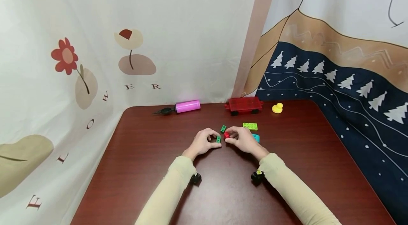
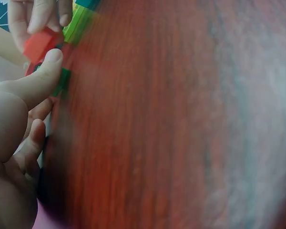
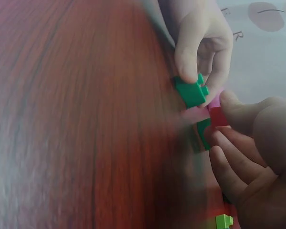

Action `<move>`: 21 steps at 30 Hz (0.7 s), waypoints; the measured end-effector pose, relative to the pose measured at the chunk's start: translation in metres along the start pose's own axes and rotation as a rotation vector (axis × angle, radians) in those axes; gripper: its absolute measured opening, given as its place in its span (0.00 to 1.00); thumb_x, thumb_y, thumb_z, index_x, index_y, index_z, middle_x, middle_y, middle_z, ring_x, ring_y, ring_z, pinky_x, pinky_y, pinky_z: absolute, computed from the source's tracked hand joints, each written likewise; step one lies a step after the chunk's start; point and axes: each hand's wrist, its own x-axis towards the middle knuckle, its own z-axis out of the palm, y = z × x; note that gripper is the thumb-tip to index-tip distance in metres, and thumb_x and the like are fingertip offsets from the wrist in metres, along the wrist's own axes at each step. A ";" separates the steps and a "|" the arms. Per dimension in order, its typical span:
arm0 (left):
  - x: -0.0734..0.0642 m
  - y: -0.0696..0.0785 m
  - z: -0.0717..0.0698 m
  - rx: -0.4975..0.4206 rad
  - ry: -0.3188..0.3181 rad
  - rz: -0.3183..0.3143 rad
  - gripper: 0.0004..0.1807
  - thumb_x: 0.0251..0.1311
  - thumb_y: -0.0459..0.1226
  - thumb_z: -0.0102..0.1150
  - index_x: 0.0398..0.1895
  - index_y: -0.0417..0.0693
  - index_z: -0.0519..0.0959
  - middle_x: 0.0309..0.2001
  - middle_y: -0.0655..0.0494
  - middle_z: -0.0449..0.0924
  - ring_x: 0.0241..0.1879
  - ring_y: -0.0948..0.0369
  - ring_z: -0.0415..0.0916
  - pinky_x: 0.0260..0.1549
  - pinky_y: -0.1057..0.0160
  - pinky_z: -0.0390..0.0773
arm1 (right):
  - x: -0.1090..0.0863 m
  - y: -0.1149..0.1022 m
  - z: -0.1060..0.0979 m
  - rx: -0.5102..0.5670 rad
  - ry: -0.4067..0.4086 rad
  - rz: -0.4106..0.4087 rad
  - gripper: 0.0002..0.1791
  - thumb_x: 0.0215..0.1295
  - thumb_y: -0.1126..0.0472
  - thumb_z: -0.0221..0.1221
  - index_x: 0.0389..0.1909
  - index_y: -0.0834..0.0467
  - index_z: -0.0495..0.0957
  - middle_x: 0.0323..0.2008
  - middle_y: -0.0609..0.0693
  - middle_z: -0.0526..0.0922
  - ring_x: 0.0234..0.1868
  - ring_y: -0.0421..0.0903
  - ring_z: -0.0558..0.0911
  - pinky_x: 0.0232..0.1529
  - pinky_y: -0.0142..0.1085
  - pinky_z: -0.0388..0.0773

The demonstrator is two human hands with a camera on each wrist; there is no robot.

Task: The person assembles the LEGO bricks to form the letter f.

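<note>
Over the middle of the table, my left hand (image 1: 202, 142) pinches a green toy brick (image 1: 218, 139) between thumb and finger; its studs show in the right wrist view. Close by on the right, my right hand (image 1: 242, 139) grips a small red toy brick (image 1: 226, 135) with its fingertips. The red brick (image 3: 218, 117) and the held green brick (image 3: 193, 92) are near each other but apart. Just beyond both hands lies a second green brick (image 1: 223, 129). A lime green brick (image 1: 250, 126) lies behind the right hand, and a turquoise brick (image 1: 256, 138) is partly hidden by it.
Along the table's back edge lie a purple pump (image 1: 187, 106) with a black end, a red toy wagon (image 1: 244, 105) with black wheels, and a yellow rubber duck (image 1: 277, 108). Printed curtains (image 1: 191, 33) hang behind the brown table (image 1: 153, 168).
</note>
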 end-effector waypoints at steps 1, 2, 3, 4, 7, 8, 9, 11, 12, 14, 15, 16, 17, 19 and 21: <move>0.000 0.000 0.001 -0.002 0.016 -0.007 0.18 0.54 0.48 0.82 0.46 0.57 0.89 0.41 0.63 0.82 0.37 0.64 0.74 0.39 0.64 0.76 | 0.000 -0.001 0.001 0.014 0.007 0.001 0.19 0.67 0.58 0.72 0.56 0.58 0.85 0.46 0.51 0.89 0.43 0.44 0.88 0.48 0.44 0.86; 0.000 0.001 0.002 -0.005 0.031 -0.017 0.18 0.52 0.48 0.83 0.45 0.57 0.89 0.41 0.63 0.82 0.36 0.64 0.73 0.38 0.65 0.75 | 0.000 -0.001 0.002 0.030 0.014 0.000 0.19 0.66 0.58 0.73 0.56 0.58 0.85 0.46 0.51 0.89 0.43 0.44 0.88 0.48 0.44 0.86; -0.001 0.001 0.003 -0.002 0.044 -0.028 0.18 0.52 0.49 0.83 0.44 0.58 0.89 0.41 0.64 0.82 0.36 0.64 0.73 0.37 0.64 0.75 | 0.001 -0.002 0.004 0.042 0.019 -0.002 0.19 0.66 0.58 0.73 0.56 0.58 0.85 0.45 0.51 0.89 0.42 0.44 0.89 0.48 0.44 0.86; -0.001 0.002 0.003 0.002 0.054 -0.040 0.18 0.51 0.49 0.84 0.44 0.58 0.89 0.41 0.64 0.82 0.36 0.64 0.73 0.36 0.64 0.74 | 0.001 -0.002 0.005 0.053 0.023 -0.004 0.19 0.66 0.58 0.73 0.55 0.58 0.85 0.44 0.50 0.89 0.42 0.44 0.88 0.47 0.44 0.86; -0.001 0.004 0.005 0.012 0.072 -0.072 0.19 0.50 0.51 0.84 0.44 0.59 0.89 0.41 0.65 0.82 0.35 0.65 0.72 0.35 0.64 0.73 | 0.003 -0.003 0.009 0.074 0.024 -0.014 0.18 0.65 0.57 0.74 0.53 0.58 0.86 0.43 0.49 0.89 0.40 0.42 0.88 0.46 0.42 0.86; -0.001 0.005 0.005 0.016 0.074 -0.079 0.20 0.50 0.52 0.84 0.44 0.59 0.89 0.41 0.65 0.82 0.35 0.65 0.72 0.35 0.64 0.73 | 0.004 -0.003 0.011 0.080 0.023 -0.017 0.18 0.65 0.57 0.74 0.53 0.57 0.86 0.42 0.49 0.89 0.40 0.42 0.88 0.46 0.41 0.86; -0.001 0.005 0.005 0.019 0.074 -0.084 0.20 0.50 0.52 0.84 0.44 0.58 0.89 0.41 0.65 0.82 0.35 0.65 0.72 0.35 0.64 0.73 | 0.005 -0.003 0.013 0.079 0.023 -0.018 0.17 0.65 0.57 0.74 0.52 0.57 0.86 0.42 0.49 0.89 0.39 0.41 0.88 0.45 0.41 0.85; -0.002 0.007 0.005 0.023 0.075 -0.090 0.21 0.50 0.52 0.83 0.45 0.58 0.89 0.41 0.65 0.82 0.35 0.65 0.72 0.35 0.63 0.72 | 0.006 -0.003 0.016 0.077 0.027 -0.023 0.17 0.65 0.57 0.74 0.51 0.57 0.86 0.42 0.48 0.89 0.39 0.40 0.88 0.44 0.39 0.85; -0.002 0.007 0.005 0.026 0.074 -0.092 0.21 0.50 0.53 0.83 0.45 0.58 0.89 0.41 0.65 0.82 0.35 0.65 0.72 0.35 0.64 0.72 | 0.006 -0.003 0.017 0.076 0.030 -0.024 0.16 0.64 0.57 0.74 0.51 0.57 0.86 0.42 0.48 0.89 0.39 0.40 0.88 0.44 0.38 0.85; -0.002 0.008 0.004 0.028 0.073 -0.091 0.21 0.50 0.52 0.83 0.45 0.57 0.89 0.41 0.64 0.82 0.35 0.65 0.72 0.35 0.63 0.71 | 0.007 -0.003 0.020 0.076 0.043 -0.030 0.16 0.64 0.58 0.75 0.50 0.58 0.86 0.41 0.49 0.89 0.38 0.40 0.88 0.43 0.37 0.85; -0.002 0.008 0.004 0.026 0.073 -0.091 0.21 0.50 0.52 0.83 0.45 0.57 0.89 0.41 0.64 0.82 0.35 0.65 0.71 0.35 0.63 0.71 | 0.007 -0.003 0.021 0.072 0.049 -0.031 0.17 0.63 0.58 0.75 0.50 0.58 0.86 0.41 0.49 0.89 0.38 0.40 0.88 0.42 0.37 0.85; -0.002 0.008 0.004 0.024 0.074 -0.090 0.21 0.51 0.52 0.83 0.45 0.57 0.89 0.42 0.64 0.83 0.35 0.64 0.71 0.35 0.63 0.71 | 0.008 -0.004 0.021 0.069 0.053 -0.033 0.17 0.63 0.58 0.75 0.51 0.59 0.85 0.42 0.49 0.89 0.38 0.40 0.88 0.42 0.36 0.85; -0.003 0.008 0.004 0.023 0.074 -0.091 0.20 0.51 0.52 0.83 0.44 0.57 0.89 0.42 0.64 0.82 0.35 0.64 0.71 0.35 0.63 0.72 | 0.008 -0.004 0.022 0.064 0.055 -0.036 0.18 0.63 0.58 0.75 0.51 0.59 0.85 0.42 0.50 0.89 0.38 0.40 0.88 0.42 0.36 0.85; -0.003 0.008 0.004 0.024 0.076 -0.093 0.20 0.51 0.52 0.83 0.44 0.57 0.89 0.42 0.64 0.82 0.35 0.64 0.71 0.35 0.63 0.72 | 0.008 -0.005 0.023 0.054 0.055 -0.046 0.19 0.63 0.58 0.75 0.52 0.60 0.85 0.42 0.51 0.89 0.38 0.41 0.88 0.42 0.36 0.86; -0.003 0.008 0.004 0.028 0.076 -0.097 0.20 0.51 0.52 0.83 0.44 0.57 0.88 0.42 0.64 0.83 0.35 0.64 0.71 0.36 0.63 0.71 | 0.009 -0.006 0.024 0.039 0.053 -0.052 0.20 0.63 0.58 0.75 0.52 0.60 0.84 0.43 0.51 0.88 0.38 0.41 0.88 0.42 0.36 0.86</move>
